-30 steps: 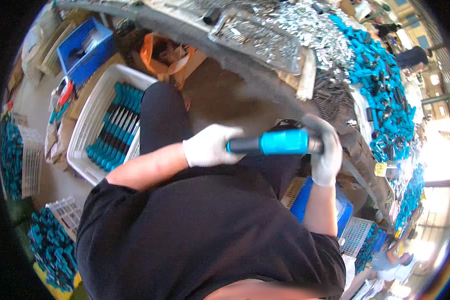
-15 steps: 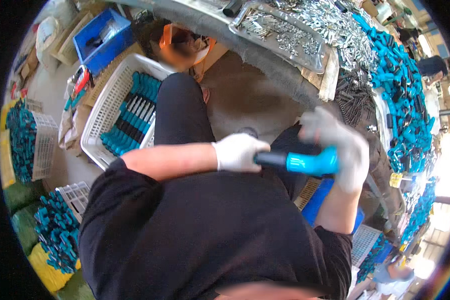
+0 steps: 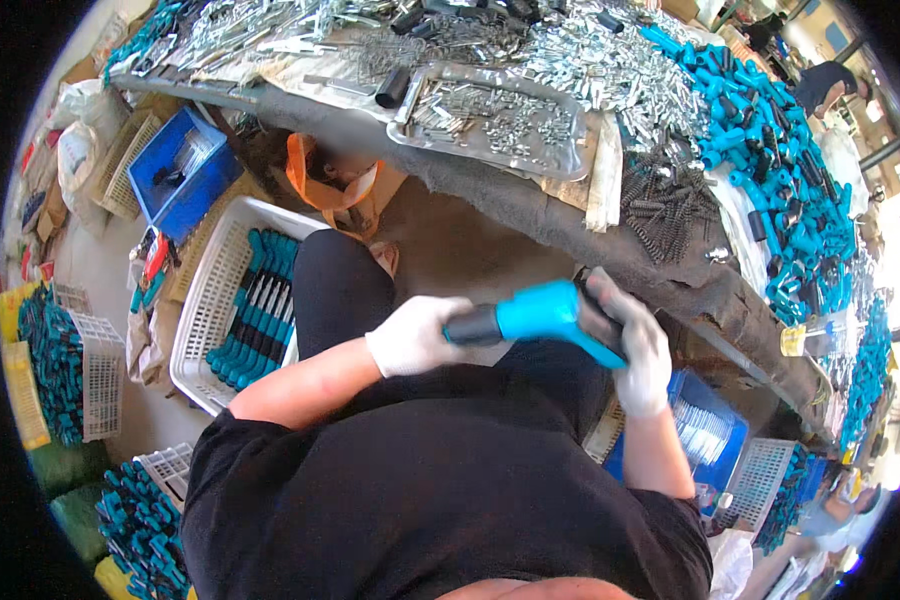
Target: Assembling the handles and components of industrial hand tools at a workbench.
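In front of my body I hold a teal and black plastic tool handle (image 3: 538,310) nearly level, with its right end branching downward. My white-gloved left hand (image 3: 413,336) is closed round the black grip at its left end. At the branched end my right hand (image 3: 642,350), in a white glove with dark-stained fingers, grips the teal part. The handle's far right end is partly hidden by those fingers.
A white basket (image 3: 195,335) at my left holds rows of teal tools. Ahead, a cluttered bench carries a metal tray (image 3: 488,150) of small metal parts, dark springs (image 3: 665,215) and a heap of teal handles (image 3: 780,150). A blue crate (image 3: 682,385) stands at the right.
My right hand has come from beyond the handle's right end to a grip on its branched part. The handle has tilted and moved left with both hands. The view has shifted toward the bench.
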A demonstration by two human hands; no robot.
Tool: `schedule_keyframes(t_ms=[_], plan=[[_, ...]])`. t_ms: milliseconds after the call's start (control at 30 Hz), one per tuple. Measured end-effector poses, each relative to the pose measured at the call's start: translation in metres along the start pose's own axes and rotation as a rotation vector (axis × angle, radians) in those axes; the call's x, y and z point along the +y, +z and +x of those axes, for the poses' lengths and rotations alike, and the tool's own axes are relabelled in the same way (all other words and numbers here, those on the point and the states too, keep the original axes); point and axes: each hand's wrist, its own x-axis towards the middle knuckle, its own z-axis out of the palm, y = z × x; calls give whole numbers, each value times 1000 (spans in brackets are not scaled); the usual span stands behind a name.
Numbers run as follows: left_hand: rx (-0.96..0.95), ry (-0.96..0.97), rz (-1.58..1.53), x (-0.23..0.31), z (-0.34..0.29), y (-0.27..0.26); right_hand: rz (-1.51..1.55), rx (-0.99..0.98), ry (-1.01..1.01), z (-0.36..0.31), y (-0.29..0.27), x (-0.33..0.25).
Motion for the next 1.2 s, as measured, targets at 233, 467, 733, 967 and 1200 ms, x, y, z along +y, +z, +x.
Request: schedule_keyframes(t_ms=[233, 467, 733, 967, 1200], plan=[[-204, -16, 179, 14, 5, 34, -265, -255, 87, 61, -5, -44], [-62, -477, -463, -8, 8, 20, -308, -167, -418, 6, 0, -19], [164, -288, 49, -7, 12, 28, -954, -338, -23, 22, -8, -29], [112, -126, 720, -27, 21, 9, -635, -214, 438, -4, 18, 33], [-284, -90, 65, 55, 26, -78, 20, -227, 486, 9, -33, 1]])
